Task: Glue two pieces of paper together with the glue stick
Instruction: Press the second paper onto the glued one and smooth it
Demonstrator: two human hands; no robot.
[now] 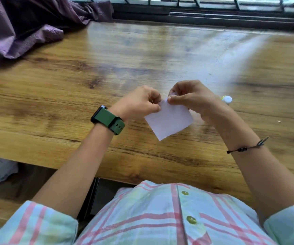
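Both hands pinch the top corner of the white paper (169, 121) above the wooden table (107, 68)

The left hand (139, 103) and right hand (190, 98) each nip the paper between thumb and fingertips; whether it is one sheet or two pressed together cannot be told. Good practice is probably to keep edges aligned and press evenly. The glue stick (227, 99) lies just beyond the right hand, a purple cloth (19, 29) far past the left; nothing obstructs

A single wide-angle view from the person's head looks forward and steeply down, close over the wooden table (142, 55), taking in both forearms and the shirt (160, 218) below, with the window frame (213, 9) at the top edge
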